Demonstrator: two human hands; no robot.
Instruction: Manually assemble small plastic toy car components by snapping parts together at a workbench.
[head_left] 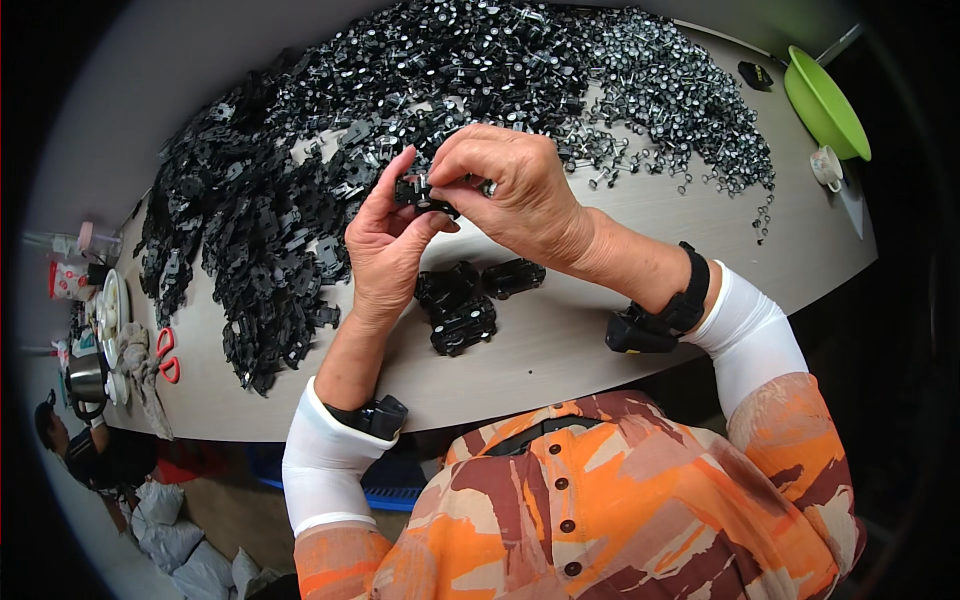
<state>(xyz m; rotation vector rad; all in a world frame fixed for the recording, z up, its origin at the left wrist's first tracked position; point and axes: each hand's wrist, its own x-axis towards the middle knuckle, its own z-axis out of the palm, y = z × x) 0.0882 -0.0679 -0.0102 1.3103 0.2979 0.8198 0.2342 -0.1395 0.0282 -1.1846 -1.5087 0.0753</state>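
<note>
My left hand (380,245) holds a small black toy car chassis (416,194) between thumb and fingers, above the table. A bit of shiny metal shows on it. My right hand (520,180) is closed in a pinch at the chassis's right side; what its fingertips grip is mostly hidden. Below my hands lie three black chassis pieces with wheels: one at the left (446,288), one at the right (513,278) and one nearest me (464,326). A heap of flat black chassis parts (260,225) spreads to the left. Loose wheel axles (680,100) are piled at the far right.
A mixed heap of black parts and axles (430,70) covers the back of the table. Right: a green basin (835,105) and white cup (826,168). Left: red scissors (167,355), a cloth (142,375) and a metal pot (87,380). Another person (95,455) is beyond the left edge.
</note>
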